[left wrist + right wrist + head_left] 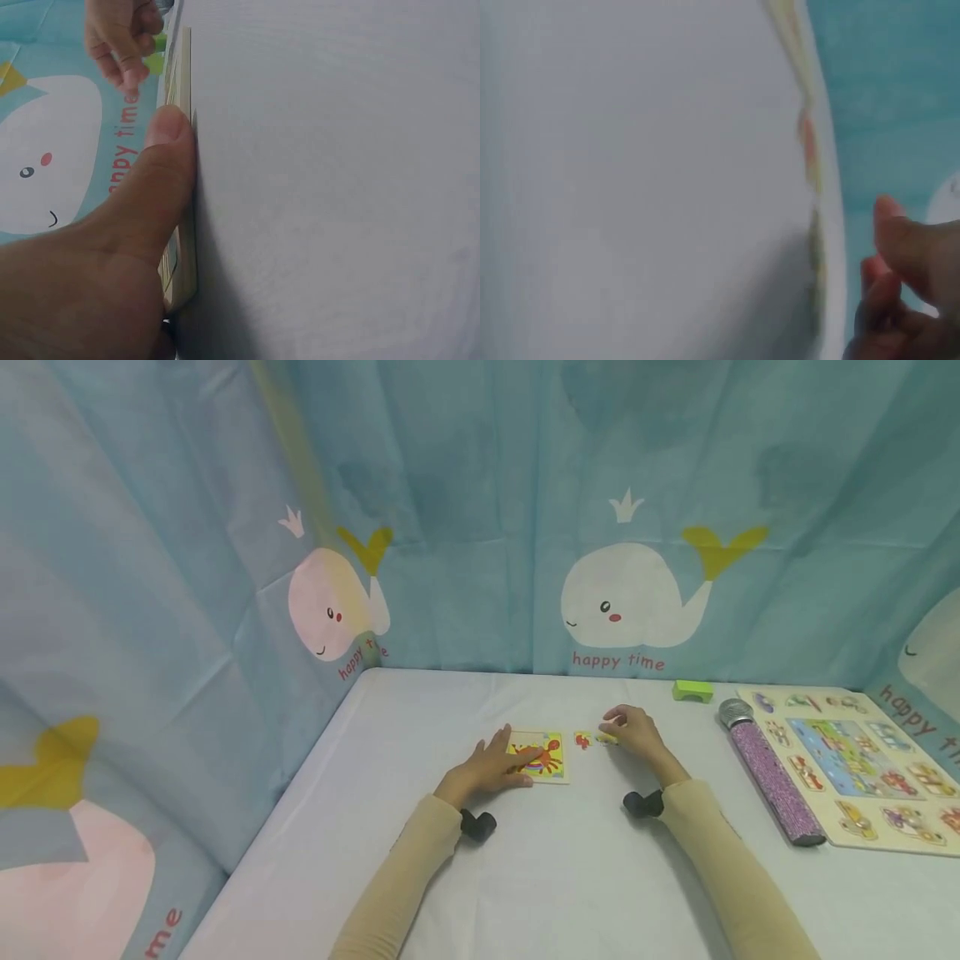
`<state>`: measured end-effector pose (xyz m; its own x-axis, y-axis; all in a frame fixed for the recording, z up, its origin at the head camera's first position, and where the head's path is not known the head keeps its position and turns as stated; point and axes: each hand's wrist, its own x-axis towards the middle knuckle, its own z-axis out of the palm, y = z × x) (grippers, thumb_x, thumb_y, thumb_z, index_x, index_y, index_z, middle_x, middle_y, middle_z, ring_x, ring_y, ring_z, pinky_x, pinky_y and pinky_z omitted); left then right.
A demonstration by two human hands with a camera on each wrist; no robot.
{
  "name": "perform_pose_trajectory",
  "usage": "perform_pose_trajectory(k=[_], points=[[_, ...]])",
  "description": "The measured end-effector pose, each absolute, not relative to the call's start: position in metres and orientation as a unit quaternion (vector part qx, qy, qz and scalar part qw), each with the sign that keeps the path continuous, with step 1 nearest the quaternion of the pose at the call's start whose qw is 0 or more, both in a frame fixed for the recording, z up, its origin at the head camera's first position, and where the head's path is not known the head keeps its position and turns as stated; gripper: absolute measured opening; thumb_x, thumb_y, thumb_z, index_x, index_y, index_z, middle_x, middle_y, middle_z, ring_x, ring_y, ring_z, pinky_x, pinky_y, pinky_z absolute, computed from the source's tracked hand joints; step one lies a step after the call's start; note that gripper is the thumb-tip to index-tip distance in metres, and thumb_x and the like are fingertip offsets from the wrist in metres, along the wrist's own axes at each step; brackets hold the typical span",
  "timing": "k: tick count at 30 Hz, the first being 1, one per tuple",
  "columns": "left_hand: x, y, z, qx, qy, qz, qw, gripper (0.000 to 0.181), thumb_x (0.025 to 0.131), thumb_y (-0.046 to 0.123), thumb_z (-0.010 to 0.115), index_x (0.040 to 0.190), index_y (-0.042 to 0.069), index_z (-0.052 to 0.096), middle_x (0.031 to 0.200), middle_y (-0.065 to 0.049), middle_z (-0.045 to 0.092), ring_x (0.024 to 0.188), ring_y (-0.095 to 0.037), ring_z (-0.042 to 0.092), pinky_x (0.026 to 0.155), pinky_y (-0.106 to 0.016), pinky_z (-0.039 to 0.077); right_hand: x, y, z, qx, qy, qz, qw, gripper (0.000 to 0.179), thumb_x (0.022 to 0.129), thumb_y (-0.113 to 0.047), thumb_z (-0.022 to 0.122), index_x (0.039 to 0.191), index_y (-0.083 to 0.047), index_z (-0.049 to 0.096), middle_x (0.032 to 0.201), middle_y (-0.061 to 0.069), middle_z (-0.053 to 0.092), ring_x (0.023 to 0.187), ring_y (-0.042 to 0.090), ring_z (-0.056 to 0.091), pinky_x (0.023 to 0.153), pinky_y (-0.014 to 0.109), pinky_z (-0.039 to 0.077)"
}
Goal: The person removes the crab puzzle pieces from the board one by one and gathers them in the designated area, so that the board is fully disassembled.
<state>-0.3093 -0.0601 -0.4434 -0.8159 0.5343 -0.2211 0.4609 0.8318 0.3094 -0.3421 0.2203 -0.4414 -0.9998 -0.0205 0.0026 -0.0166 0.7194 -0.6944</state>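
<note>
A small square wooden jigsaw puzzle (557, 768), yellow with a red many-legged figure, lies flat on the table. My left hand (491, 767) rests over its left part with extended fingers, one finger lying across the picture. In the left wrist view, its thumb (169, 146) lies along the puzzle's near edge. To the right lie a red and yellow puzzle piece (582, 740) and a second yellowish puzzle piece (606, 739). My right hand (636, 732) hovers over the second piece, fingers loosely bent. Nothing shows between the fingers in the right wrist view.
A purple glittery microphone (776, 781) lies at the right, beside a large wooden peg puzzle board (832, 710). Near the table's back edge sits a green block (692, 691). A blue curtain (465, 527) with whales hangs behind the white table (555, 885).
</note>
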Motion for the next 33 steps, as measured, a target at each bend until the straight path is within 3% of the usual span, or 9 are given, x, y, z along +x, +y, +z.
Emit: perform_pose_trajectory(k=[7,14,27,33], points=[[-0.309,-0.058,-0.439,0.267,0.945,0.12,0.147,0.058,0.089,0.054,0.047,0.142,0.044,0.025,0.154,-0.019,-0.004,0.143,-0.032,-0.001,0.112,-0.056,0.005,-0.342,0.166,-0.434,-0.111,0.921,-0.373,0.027,0.02,0.088,-0.014,0.06,0.102,-0.001,0.063,0.092,0.014,0.061,0.074,0.02,0.053,0.063,0.025,0.044],[-0.307,-0.057,-0.438,0.274,0.943,0.122,0.143,0.059,0.089,0.053,0.048,0.142,0.042,0.026,0.154,-0.02,0.0,0.143,-0.032,0.001,0.112,-0.057,0.006,-0.342,0.143,-0.442,-0.086,0.93,-0.353,0.046,0.015,0.084,-0.016,0.064,0.096,-0.007,0.068,0.089,0.007,0.058,0.079,0.019,0.05,0.067,0.028,0.04],[-0.306,-0.059,-0.441,0.279,0.943,0.12,0.14,0.059,0.089,0.054,0.047,0.142,0.041,0.027,0.154,-0.021,0.001,0.143,-0.034,0.001,0.111,-0.058,0.007,-0.335,0.136,-0.443,-0.072,0.947,-0.308,0.062,0.013,0.086,-0.019,0.065,0.093,-0.009,0.067,0.104,0.013,0.045,0.095,0.026,0.047,0.089,0.043,0.042],[-0.306,-0.06,-0.441,0.279,0.943,0.121,0.136,0.059,0.088,0.053,0.048,0.142,0.042,0.027,0.154,-0.021,0.001,0.143,-0.034,0.002,0.111,-0.058,0.007,-0.335,0.137,-0.444,-0.088,0.947,-0.304,0.044,0.011,0.086,-0.018,0.065,0.092,-0.01,0.066,0.104,0.013,0.047,0.094,0.026,0.048,0.089,0.044,0.043]])
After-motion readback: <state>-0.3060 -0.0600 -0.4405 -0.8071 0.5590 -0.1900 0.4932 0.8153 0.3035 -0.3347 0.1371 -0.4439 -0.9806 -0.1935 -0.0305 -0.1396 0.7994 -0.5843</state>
